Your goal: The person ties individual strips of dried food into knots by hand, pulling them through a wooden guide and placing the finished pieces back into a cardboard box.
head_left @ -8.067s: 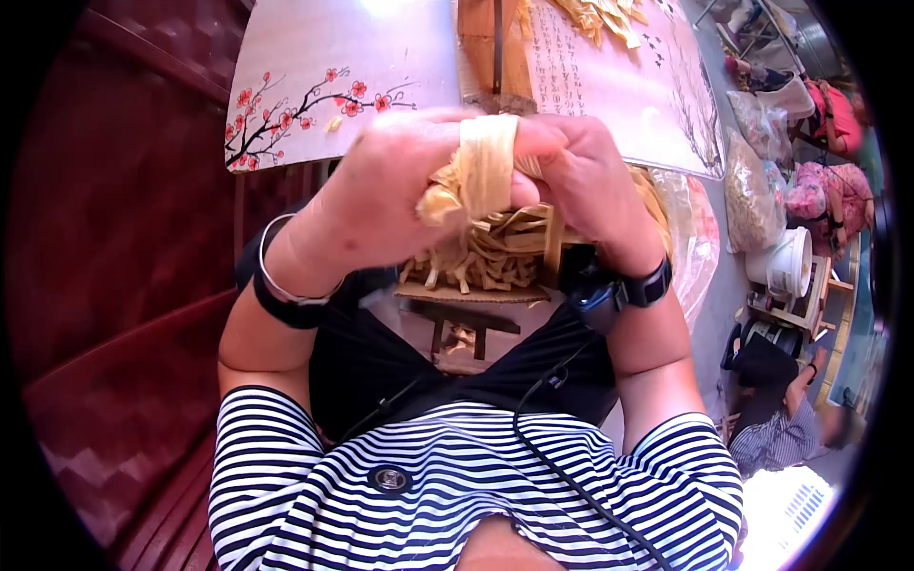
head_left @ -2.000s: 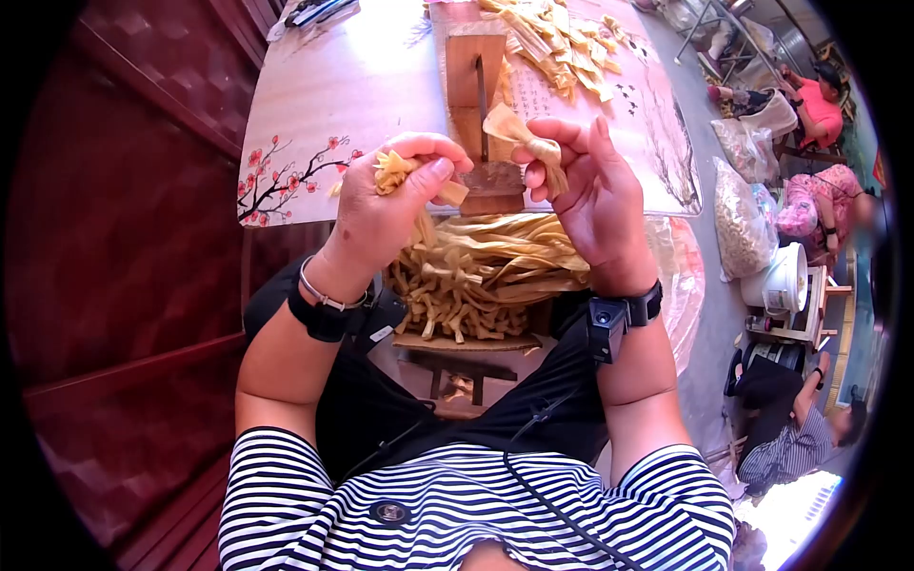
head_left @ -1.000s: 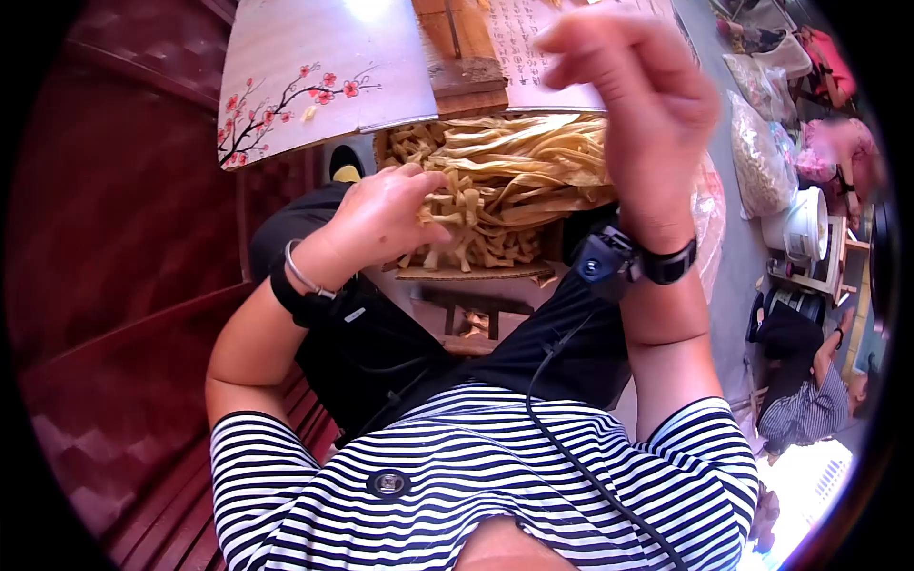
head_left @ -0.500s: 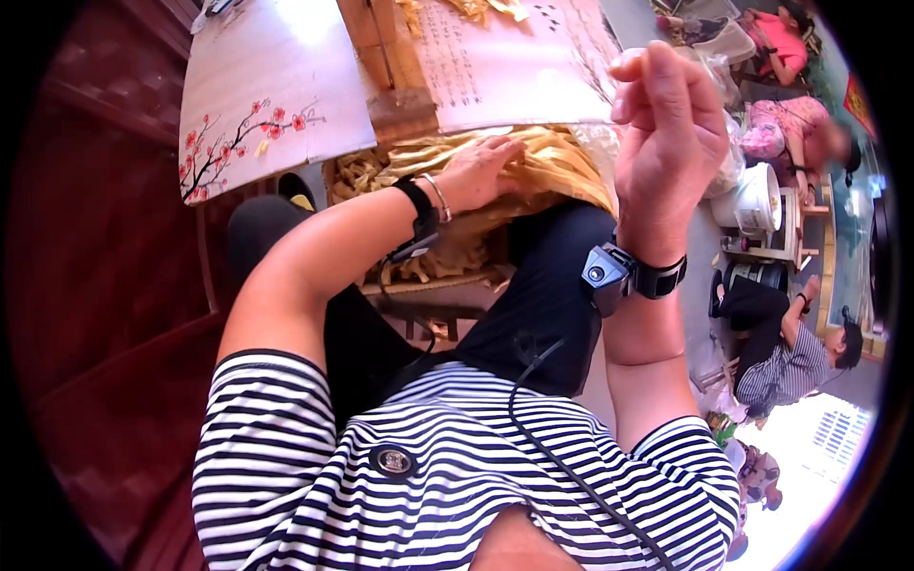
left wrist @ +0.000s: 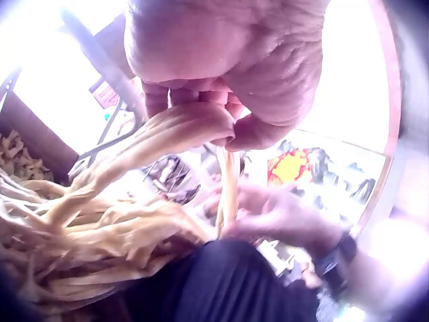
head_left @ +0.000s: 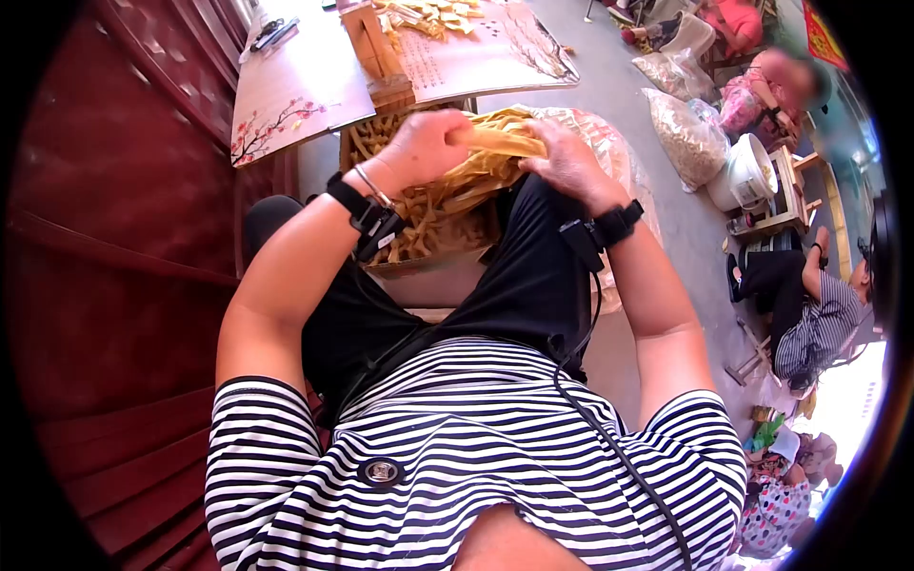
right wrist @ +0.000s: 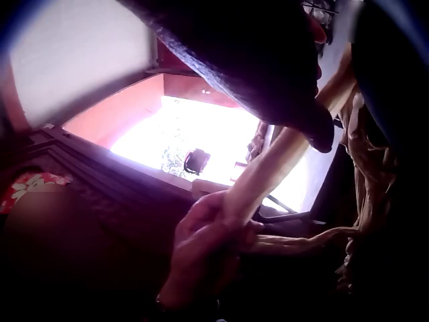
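Above the box, a long, soft, pale yellow strip (head_left: 505, 143) stretches between both hands. My left hand (head_left: 426, 147) pinches one part of it; in the left wrist view the strip (left wrist: 181, 131) folds over at the thumb and fingertips and runs down to the pile. My right hand (head_left: 569, 164) grips the other part, its thumb lying along the strip (right wrist: 268, 168) in the right wrist view. Under the hands, a cardboard box (head_left: 419, 265) holds long loose strips (left wrist: 100, 235) on the right and short knotted pieces (head_left: 366, 136) on the left.
Beyond the box is a printed table (head_left: 305, 81) with a wooden block (head_left: 374, 57) and more yellow strips (head_left: 433, 16). Clear plastic sheeting (head_left: 609, 152) lies right of the box. Farther right are filled bags (head_left: 681, 138), a white bucket (head_left: 743, 176) and seated people.
Two seconds ago each hand held a knotted piece. The right hand then rose, while the left reached into the strips. Now both hands have come together on one long strip.
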`<state>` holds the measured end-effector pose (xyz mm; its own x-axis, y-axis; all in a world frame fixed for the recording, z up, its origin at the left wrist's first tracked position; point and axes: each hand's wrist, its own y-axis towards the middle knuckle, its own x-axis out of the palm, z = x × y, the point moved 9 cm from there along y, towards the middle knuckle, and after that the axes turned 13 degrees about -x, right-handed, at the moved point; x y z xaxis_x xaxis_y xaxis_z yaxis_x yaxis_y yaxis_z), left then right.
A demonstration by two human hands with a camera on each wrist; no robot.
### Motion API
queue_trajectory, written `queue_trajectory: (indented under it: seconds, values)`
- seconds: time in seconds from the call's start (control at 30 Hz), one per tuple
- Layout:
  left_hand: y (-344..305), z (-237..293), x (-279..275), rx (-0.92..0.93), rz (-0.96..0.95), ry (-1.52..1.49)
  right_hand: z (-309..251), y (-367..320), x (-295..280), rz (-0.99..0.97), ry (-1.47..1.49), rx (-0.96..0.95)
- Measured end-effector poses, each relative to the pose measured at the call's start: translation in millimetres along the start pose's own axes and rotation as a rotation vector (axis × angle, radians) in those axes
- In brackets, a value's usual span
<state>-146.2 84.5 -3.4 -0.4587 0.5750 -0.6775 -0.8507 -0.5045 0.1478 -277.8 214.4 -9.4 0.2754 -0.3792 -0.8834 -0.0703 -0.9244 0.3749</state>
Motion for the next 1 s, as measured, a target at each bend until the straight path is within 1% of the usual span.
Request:
queue_trajectory:
  seconds: [0.03,0.07,0.13,0.2,0.23,0.27,0.3,0.37,0.43,0.47,0.5,0.53,0.57,0.63,0.67,0.73,0.8,0.83,0.87,0.9,0.93,1.0]
  values:
    - [-1.1,10.4,-12.4,-0.023,-0.009,-0.050,11.3,-8.0,14.3,-0.143,-0.009,0.070]
    - [-3.0,20.0,-27.2,-0.062,-0.030,-0.155,16.9,-13.0,12.0,-0.089,0.041,0.091]
    - [-6.8,40.6,-54.1,0.045,0.062,-0.083,22.6,-13.5,4.2,0.020,0.144,0.120]
    - [-7.4,43.3,-68.5,0.111,0.127,-0.053,23.2,-14.0,-8.1,0.090,0.185,0.052]
    - [-7.3,36.1,-66.4,0.077,0.112,-0.043,22.5,-16.5,-13.4,0.123,0.205,0.024]
    - [-7.8,27.6,-62.9,0.045,0.096,-0.033,18.8,-18.2,-18.6,0.206,0.258,-0.033]
    - [-8.3,20.4,-60.7,0.012,0.078,-0.024,26.8,-21.9,-14.5,0.146,0.254,0.024]
    - [-11.0,1.3,-48.4,-0.086,-0.064,-0.047,45.8,-33.7,-6.4,0.022,0.245,0.146]
    - [-14.7,-22.9,-31.9,-0.153,-0.192,-0.102,53.8,-36.1,-13.0,0.161,0.318,0.185]
    - [-17.8,-25.6,-26.5,-0.104,-0.212,-0.046,59.2,-38.8,-18.5,0.236,0.348,0.208]
    - [-20.1,-26.9,-26.9,-0.092,-0.188,0.017,65.7,-43.5,-25.1,0.312,0.374,0.233]
    - [-22.4,-26.1,-27.3,-0.077,-0.163,0.078,73.5,-42.3,-31.0,0.482,0.464,0.181]
    - [-24.1,-26.3,-27.7,-0.060,-0.136,0.139,94.3,-50.2,-29.4,0.535,0.601,0.321]
    - [-23.4,-41.6,-26.4,-0.122,-0.146,0.096,104.8,-52.7,-40.8,0.653,0.871,0.594]
    - [-23.0,-51.0,-25.3,-0.144,-0.144,0.105,106.3,-46.8,-51.5,0.708,0.972,0.582]
    - [-22.0,-68.5,-21.9,-0.205,-0.154,0.101,88.6,-20.2,-95.7,0.685,0.874,0.423]
    - [-25.9,-86.8,-15.9,-0.297,-0.186,0.078,44.3,16.8,-142.2,0.691,0.744,0.213]
    - [-26.2,-87.0,-17.8,-0.278,-0.122,0.086,21.0,31.7,-164.2,0.661,0.639,0.094]
    - [-25.5,-86.0,-20.8,-0.257,-0.054,0.094,-1.1,46.4,-177.2,0.724,0.693,0.013]
    - [-24.5,-87.3,-24.5,-0.239,0.015,0.103,-13.8,61.7,-191.9,0.670,0.539,-0.117]
    - [-20.4,-90.4,-21.6,-0.189,0.018,0.113,-28.5,75.9,-202.4,0.715,0.607,-0.129]
    - [-20.6,-77.3,-30.4,-0.136,0.072,-0.039,-75.8,92.9,-221.5,0.788,0.659,-0.366]
